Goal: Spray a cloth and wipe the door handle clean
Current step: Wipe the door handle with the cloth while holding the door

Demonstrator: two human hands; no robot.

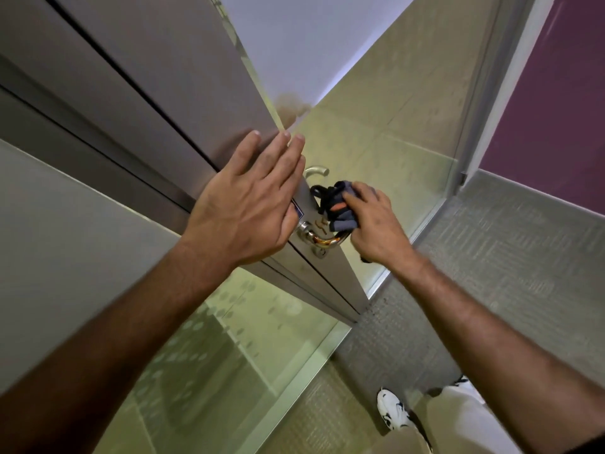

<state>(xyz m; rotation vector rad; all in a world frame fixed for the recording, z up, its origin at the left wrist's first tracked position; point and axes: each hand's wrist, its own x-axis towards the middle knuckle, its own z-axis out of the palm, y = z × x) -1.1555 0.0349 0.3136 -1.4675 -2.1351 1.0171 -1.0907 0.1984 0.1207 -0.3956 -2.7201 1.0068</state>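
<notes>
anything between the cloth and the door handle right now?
Nothing visible. The right hand holds the cloth bunched against the door's edge, right above the near door handle, apparently touching it. The left hand lies flat on the door beside the handle, not in the cloth's path.

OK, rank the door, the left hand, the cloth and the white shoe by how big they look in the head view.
1. door, by far the largest.
2. left hand, flat on the door; it is nearer the camera, which inflates it.
3 and 4. cloth, bunched in the right hand, and white shoe: look alike, not ranked.
</notes>
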